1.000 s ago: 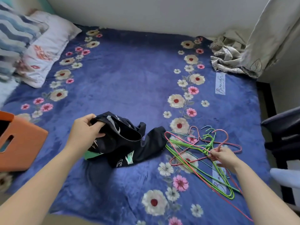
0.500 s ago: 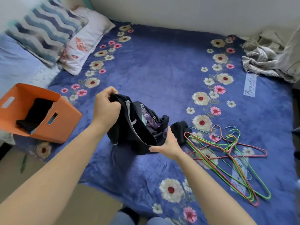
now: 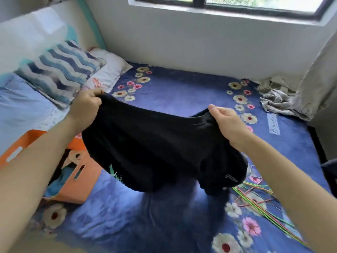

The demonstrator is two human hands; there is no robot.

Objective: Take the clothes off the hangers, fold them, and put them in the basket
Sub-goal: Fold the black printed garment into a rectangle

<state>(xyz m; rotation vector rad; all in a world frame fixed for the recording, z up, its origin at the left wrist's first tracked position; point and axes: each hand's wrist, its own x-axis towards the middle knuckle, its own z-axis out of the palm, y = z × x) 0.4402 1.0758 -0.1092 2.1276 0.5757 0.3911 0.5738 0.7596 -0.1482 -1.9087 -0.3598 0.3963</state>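
Note:
A black garment [image 3: 155, 148] with a green print hangs stretched in the air above the bed. My left hand [image 3: 85, 106] grips its upper left edge, and my right hand [image 3: 228, 123] grips its upper right edge. The orange basket [image 3: 80, 181] sits at the bed's left edge, partly behind my left arm, with dark and blue cloth inside. A pile of bare wire hangers [image 3: 255, 196], green, pink and blue, lies on the bed at the lower right, partly hidden by the garment.
The blue flowered blanket [image 3: 173, 88] covers the bed. Pillows [image 3: 62, 70] lie at the far left. A crumpled beige cloth [image 3: 279, 101] and a curtain [image 3: 321, 75] are at the far right. A white wall with a window stands behind.
Both hands have lifted the black garment off the bed and spread it out between them. My right hand left the hangers and took the garment's right edge. The view has tilted up.

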